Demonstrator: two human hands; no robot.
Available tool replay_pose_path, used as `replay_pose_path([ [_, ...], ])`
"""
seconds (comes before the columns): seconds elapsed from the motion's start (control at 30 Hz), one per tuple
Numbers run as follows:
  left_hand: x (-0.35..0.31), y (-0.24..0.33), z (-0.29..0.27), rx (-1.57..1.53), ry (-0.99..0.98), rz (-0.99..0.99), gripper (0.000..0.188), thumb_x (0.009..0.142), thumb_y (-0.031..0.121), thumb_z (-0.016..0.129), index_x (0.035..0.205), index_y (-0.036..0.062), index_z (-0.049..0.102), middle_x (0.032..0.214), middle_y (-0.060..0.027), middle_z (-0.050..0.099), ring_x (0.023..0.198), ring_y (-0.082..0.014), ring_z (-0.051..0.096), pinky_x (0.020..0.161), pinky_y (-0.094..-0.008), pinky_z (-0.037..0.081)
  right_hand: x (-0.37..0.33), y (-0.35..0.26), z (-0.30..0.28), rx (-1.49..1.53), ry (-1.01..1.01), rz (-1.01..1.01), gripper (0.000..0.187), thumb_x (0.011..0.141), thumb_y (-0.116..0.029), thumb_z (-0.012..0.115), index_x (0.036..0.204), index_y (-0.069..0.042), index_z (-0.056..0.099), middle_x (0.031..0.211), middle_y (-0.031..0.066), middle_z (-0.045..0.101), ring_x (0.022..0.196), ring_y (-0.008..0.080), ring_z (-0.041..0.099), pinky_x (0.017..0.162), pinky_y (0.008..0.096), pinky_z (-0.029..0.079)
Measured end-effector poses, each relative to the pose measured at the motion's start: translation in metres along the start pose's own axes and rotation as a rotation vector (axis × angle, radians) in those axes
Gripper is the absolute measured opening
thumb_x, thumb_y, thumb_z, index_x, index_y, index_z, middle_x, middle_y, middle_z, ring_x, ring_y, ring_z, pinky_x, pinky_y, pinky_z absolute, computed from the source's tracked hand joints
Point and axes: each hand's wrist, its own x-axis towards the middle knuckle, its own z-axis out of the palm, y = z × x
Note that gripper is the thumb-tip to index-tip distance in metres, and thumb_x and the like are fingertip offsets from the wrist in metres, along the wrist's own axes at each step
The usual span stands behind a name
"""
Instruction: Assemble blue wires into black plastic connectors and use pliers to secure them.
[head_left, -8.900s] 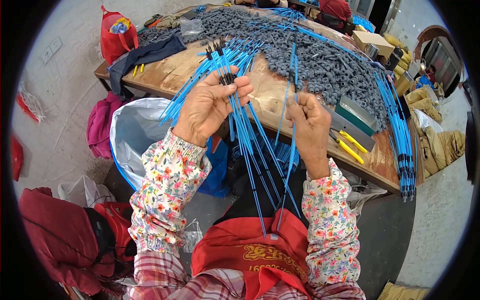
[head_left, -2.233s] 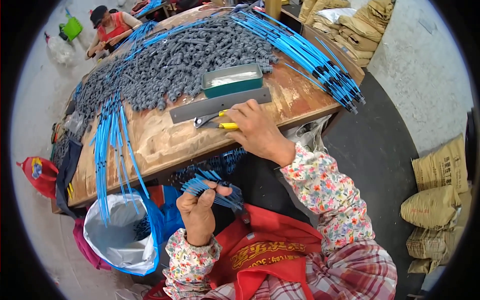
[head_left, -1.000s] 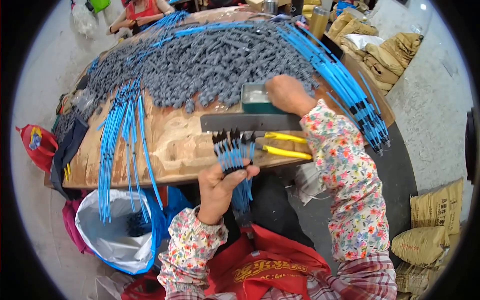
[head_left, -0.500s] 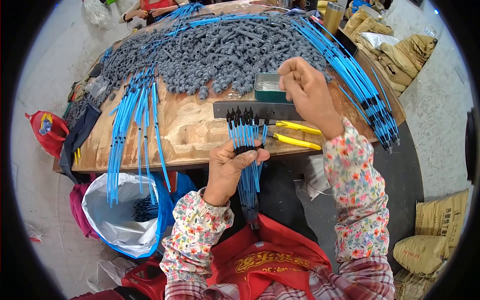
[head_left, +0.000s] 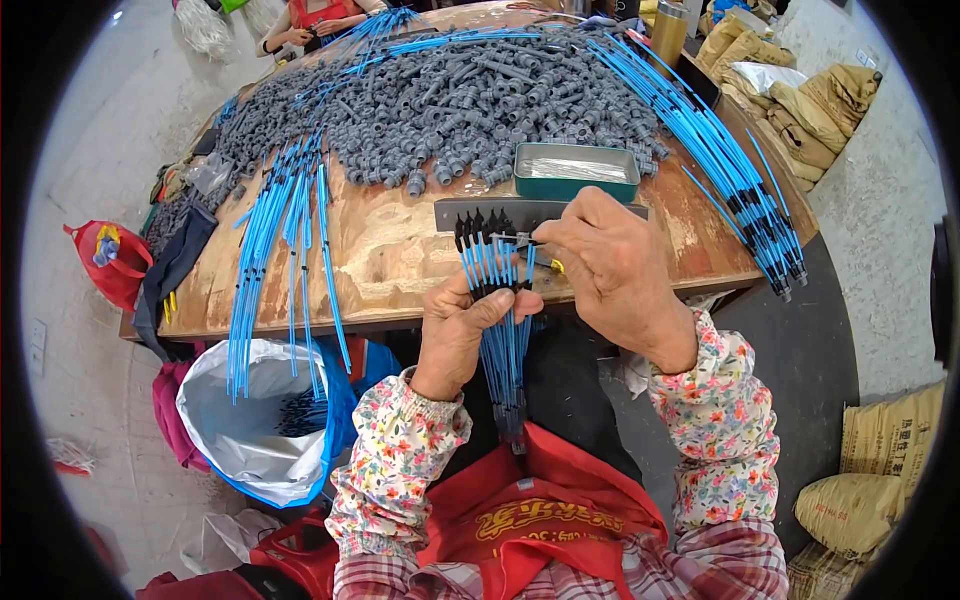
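Your bundle of blue rods is grasped in your left grip, black tips reaching over the near edge of the worktop. Your right grip pinches a thin pale strip beside them. Beyond sit a green tin and grey fittings.

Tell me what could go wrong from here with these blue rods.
The left hand grips many slim rods, so some might slip. The right hand seems to pinch a thin strip, which could fall. Other rods overhang the table above the open bag and might drop in if nudged.
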Motion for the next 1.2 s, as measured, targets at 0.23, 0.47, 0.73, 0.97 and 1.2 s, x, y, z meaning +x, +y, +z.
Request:
replay_pose_path([
  [0.23,0.0014,-0.0032,0.0002,-0.078,-0.002,-0.004,0.017,0.087,-0.002,0.058,0.103,-0.0035,0.062,0.086,-0.0139,0.069,0.077,-0.0199,0.068,0.069,-0.0273,0.054,-0.0029,0.0013,0.0007,0.133,0.013,0.055,0.013,0.079,0.006,0.056,0.090,0.002,0.061,0.082,0.0116,0.056,0.071,0.0253,0.060,0.059,0.0316,0.046],
  [0.47,0.0009,-0.0029,0.0033,-0.085,0.041,-0.033,0.014,0.086,-0.001,0.058,0.100,-0.0041,0.062,0.084,-0.0152,0.069,0.076,-0.0201,0.068,0.068,-0.0281,0.054,-0.0051,0.0010,0.0008,0.109,0.040,0.083,0.015,0.079,0.005,0.058,0.093,0.001,0.062,0.079,0.0107,0.055,0.067,0.0245,0.058,0.058,0.0319,0.045],
  [0.73,0.0005,-0.0029,0.0040,-0.080,0.052,-0.029,0.013,0.086,-0.002,0.058,0.098,-0.0045,0.062,0.084,-0.0156,0.068,0.075,-0.0201,0.068,0.068,-0.0283,0.054,-0.0035,-0.0008,-0.0004,-0.008,0.005,0.097,0.020,0.074,-0.002,0.060,0.094,-0.006,0.062,0.077,0.0113,0.051,0.064,0.0303,0.058,0.054,0.0388,0.046],
  [0.97,0.0011,-0.0024,0.0056,-0.081,0.062,-0.033,0.013,0.086,-0.003,0.058,0.098,-0.0051,0.063,0.084,-0.0152,0.069,0.074,-0.0196,0.067,0.067,-0.0279,0.054,-0.0015,-0.0019,0.0010,-0.005,0.035,0.080,0.016,0.082,0.002,0.058,0.095,-0.002,0.064,0.072,0.0101,0.050,0.061,0.0246,0.054,0.053,0.0334,0.042],
  [1.2,0.0005,-0.0024,0.0030,-0.061,0.052,-0.024,0.015,0.085,-0.003,0.059,0.099,-0.0055,0.063,0.083,-0.0152,0.069,0.073,-0.0186,0.067,0.067,-0.0270,0.053,0.0027,-0.0071,0.0008,0.017,-0.002,0.075,0.021,0.077,-0.002,0.059,0.097,-0.006,0.064,0.073,0.0108,0.049,0.061,0.0282,0.055,0.053,0.0378,0.044],
])
